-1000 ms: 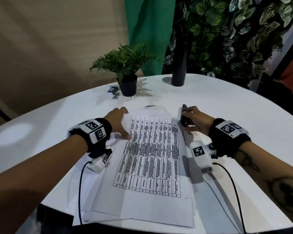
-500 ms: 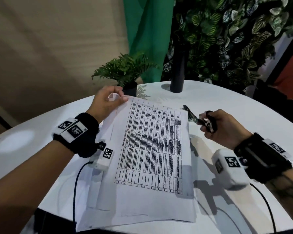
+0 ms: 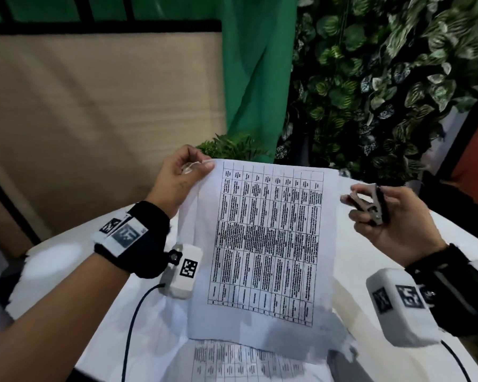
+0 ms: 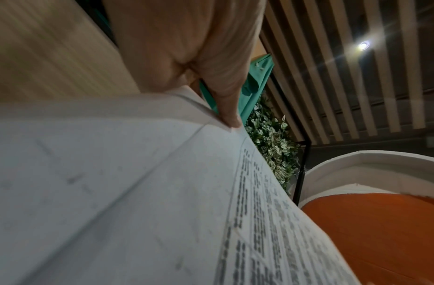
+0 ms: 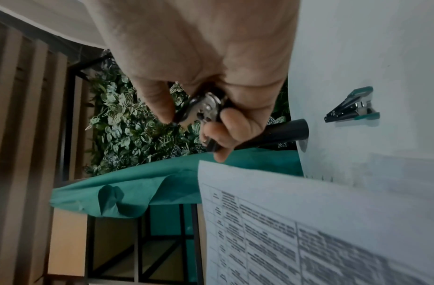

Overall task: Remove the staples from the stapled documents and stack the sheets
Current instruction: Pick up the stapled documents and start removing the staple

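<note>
The left hand [image 3: 177, 175] pinches the top corner of the paper [image 3: 262, 238] between thumb and fingers [image 4: 225, 92], lifting the sheet clear of the white surface [image 3: 439, 244]. The right hand [image 3: 392, 219] curls its fingers [image 5: 235, 123] around a staple remover [image 3: 370, 205], just beside the paper's far edge. More sheets [image 3: 246, 362] lie below, and a second staple remover [image 5: 352, 106] sits beyond the fingers

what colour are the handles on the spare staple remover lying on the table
Teal green, on the spare staple remover lying on the white table; the right wrist view shows it best.
</note>
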The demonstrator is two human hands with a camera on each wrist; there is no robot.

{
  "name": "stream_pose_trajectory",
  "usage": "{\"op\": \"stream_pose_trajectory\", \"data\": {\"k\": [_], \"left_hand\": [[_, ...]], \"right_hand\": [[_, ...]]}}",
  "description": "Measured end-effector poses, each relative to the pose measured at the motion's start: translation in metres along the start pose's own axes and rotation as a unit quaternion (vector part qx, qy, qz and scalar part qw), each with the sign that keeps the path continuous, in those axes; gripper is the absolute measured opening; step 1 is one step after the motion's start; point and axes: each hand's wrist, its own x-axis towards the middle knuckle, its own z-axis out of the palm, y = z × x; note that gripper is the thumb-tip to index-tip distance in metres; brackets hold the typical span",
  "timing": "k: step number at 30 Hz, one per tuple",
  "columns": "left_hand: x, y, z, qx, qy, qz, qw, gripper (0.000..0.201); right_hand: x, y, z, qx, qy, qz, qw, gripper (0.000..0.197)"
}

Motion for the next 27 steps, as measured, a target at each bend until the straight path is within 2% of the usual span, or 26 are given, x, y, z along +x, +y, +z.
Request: {"op": "stream_pose_trajectory", "data": {"k": [3,6,8,10,12,13,15,17,19,22,24,25,27], "left_hand": [[0.003,0.006,0.001,-0.012,0.004,0.018,1.000,0.013],[0.005,0.008,0.001,-0.014,-0.001,0.034,0.999,0.011],[0.004,0.010,0.001,-0.017,-0.002,0.040,0.999,0.014],[0.003,0.012,0.002,-0.024,0.013,0.049,0.998,0.025],[0.002,0.010,-0.002,-0.036,0.037,0.036,0.998,0.051],[0.001,0.007,-0.006,-0.047,0.039,0.007,0.998,0.065],[-0.006,0.001,-0.009,-0.064,-0.012,-0.076,0.995,0.080],[-0.009,-0.001,-0.006,-0.050,-0.043,-0.136,0.988,0.068],[-0.004,0.006,-0.001,-0.056,-0.007,-0.134,0.989,0.057],[0.011,0.032,0.006,-0.074,0.008,-0.071,0.995,0.051],[0.016,0.049,0.006,-0.072,-0.003,-0.024,0.997,0.038],[0.015,0.056,0.005,-0.067,-0.013,-0.004,0.998,0.035],[0.006,0.064,0.005,-0.049,-0.033,0.019,0.998,0.032]], "right_hand": [[-0.002,0.007,0.005,-0.108,0.008,0.004,0.994,0.053],[0.001,0.019,0.018,-0.209,0.000,0.001,0.978,0.023],[0.006,0.020,0.025,-0.213,-0.009,-0.004,0.977,0.023],[0.010,0.016,0.030,-0.189,-0.006,-0.014,0.982,0.023],[0.014,0.011,0.031,-0.177,-0.001,-0.030,0.984,0.034],[0.016,0.010,0.029,-0.180,-0.003,-0.041,0.983,0.043],[0.017,0.010,0.026,-0.191,-0.006,-0.057,0.980,0.071],[0.017,0.010,0.027,-0.209,-0.005,-0.064,0.976,0.084],[0.021,0.004,0.033,-0.226,0.002,-0.093,0.970,0.079],[0.025,-0.019,0.044,-0.254,0.021,-0.175,0.951,0.075],[0.022,-0.038,0.048,-0.244,0.028,-0.221,0.944,0.057],[0.019,-0.044,0.046,-0.234,0.021,-0.240,0.942,0.050],[0.014,-0.046,0.040,-0.239,-0.003,-0.261,0.935,0.048]]}}
